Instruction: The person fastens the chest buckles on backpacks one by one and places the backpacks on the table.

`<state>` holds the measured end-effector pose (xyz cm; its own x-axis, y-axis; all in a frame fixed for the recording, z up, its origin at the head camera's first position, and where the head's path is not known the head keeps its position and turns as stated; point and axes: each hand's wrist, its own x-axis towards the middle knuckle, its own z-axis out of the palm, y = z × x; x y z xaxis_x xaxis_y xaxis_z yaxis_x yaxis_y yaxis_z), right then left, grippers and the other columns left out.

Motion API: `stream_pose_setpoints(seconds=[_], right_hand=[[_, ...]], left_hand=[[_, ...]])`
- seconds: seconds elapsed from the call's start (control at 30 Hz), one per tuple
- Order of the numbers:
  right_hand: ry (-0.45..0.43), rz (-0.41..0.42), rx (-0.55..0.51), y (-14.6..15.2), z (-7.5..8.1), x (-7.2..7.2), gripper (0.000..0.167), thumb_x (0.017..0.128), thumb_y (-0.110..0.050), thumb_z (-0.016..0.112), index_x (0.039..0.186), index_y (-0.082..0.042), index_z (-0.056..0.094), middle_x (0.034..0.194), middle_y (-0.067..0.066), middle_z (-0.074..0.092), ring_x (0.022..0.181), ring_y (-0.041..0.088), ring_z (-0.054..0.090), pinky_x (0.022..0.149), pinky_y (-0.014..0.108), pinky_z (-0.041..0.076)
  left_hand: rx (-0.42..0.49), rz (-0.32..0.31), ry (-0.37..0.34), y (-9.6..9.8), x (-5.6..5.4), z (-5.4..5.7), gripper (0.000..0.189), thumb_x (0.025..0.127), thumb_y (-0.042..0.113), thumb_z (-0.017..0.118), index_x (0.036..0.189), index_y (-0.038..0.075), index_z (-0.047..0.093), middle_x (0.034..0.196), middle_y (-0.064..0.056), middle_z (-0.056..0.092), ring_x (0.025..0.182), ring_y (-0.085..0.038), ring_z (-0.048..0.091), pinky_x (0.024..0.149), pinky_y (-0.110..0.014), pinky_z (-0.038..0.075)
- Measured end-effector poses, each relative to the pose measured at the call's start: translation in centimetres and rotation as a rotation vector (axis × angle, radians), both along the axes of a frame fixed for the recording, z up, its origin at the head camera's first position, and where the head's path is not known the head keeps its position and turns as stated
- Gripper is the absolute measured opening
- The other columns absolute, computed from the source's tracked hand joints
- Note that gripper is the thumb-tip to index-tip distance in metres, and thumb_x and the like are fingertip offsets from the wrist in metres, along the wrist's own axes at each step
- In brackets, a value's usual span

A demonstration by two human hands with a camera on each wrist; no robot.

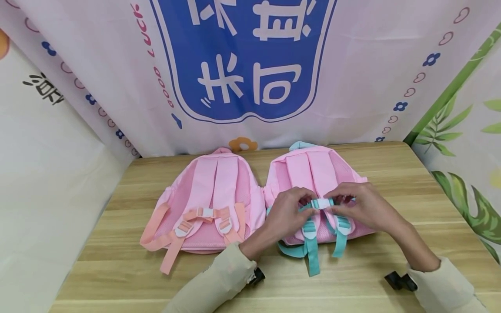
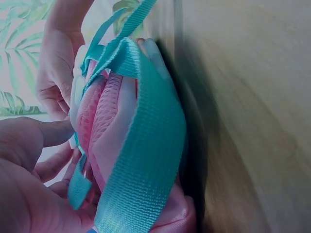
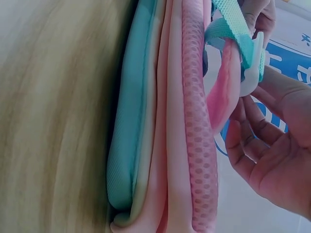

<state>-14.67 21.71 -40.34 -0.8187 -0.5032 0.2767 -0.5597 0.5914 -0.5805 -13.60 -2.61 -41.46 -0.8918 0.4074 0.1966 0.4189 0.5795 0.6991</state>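
A pink backpack with teal straps (image 1: 301,174) lies straps-up on the right half of the table. Across its two shoulder straps runs a teal chest strap with a white buckle (image 1: 323,203), its halves joined. My left hand (image 1: 285,213) pinches the left end of the buckle between thumb and fingers. At the opposite end, my right hand (image 1: 362,203) pinches the strap beside the buckle. Teal webbing (image 2: 150,141) loops down the pack's side in the left wrist view. A white strap adjuster (image 3: 251,73) stands near my right fingers in the right wrist view.
A second pink backpack with orange straps (image 1: 213,182) lies to the left, touching the first. Its white chest buckle (image 1: 205,212) is joined. Both packs rest on a wooden table (image 1: 117,243); a printed cloth (image 1: 352,95) hangs behind its back edge.
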Motion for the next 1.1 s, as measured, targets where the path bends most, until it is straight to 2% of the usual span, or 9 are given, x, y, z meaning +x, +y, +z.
stream_pose_setpoints(seconds=[0.13,0.33,0.9,1.1], right_hand=[[-0.048,-0.014,0.051,-0.03,0.01,0.04,0.026,0.086,-0.012,0.091,0.111,-0.016,0.082,0.099,-0.009,0.078,0.087,0.010,0.066,0.077,0.025,0.060],[-0.063,-0.005,0.089,-0.04,-0.29,-0.05,0.027,0.085,-0.009,0.091,0.110,-0.015,0.082,0.098,-0.008,0.077,0.088,0.011,0.066,0.078,0.026,0.059],[-0.101,0.006,0.122,-0.09,-0.32,-0.11,0.026,0.087,-0.014,0.090,0.112,-0.015,0.082,0.100,-0.009,0.077,0.089,0.012,0.067,0.081,0.029,0.060],[-0.086,-0.001,0.131,0.00,-0.23,0.07,0.027,0.087,-0.013,0.090,0.113,-0.015,0.081,0.100,-0.009,0.077,0.090,0.011,0.068,0.081,0.030,0.061]], left_hand=[[-0.057,0.000,-0.002,0.12,0.11,-0.12,0.019,0.096,0.017,0.083,0.113,0.012,0.077,0.098,-0.001,0.073,0.088,-0.012,0.063,0.077,-0.018,0.050],[-0.111,0.003,-0.017,0.29,0.27,-0.40,0.019,0.097,0.020,0.082,0.114,0.014,0.077,0.096,0.002,0.070,0.085,-0.008,0.056,0.074,-0.018,0.046],[-0.221,-0.009,0.061,0.39,0.36,-0.48,0.023,0.096,0.025,0.084,0.115,0.016,0.077,0.098,0.003,0.073,0.089,-0.010,0.061,0.079,-0.021,0.049],[-0.258,-0.048,0.007,0.00,0.61,0.30,0.033,0.097,0.031,0.082,0.125,0.015,0.075,0.108,0.001,0.073,0.098,-0.012,0.063,0.085,-0.024,0.052]])
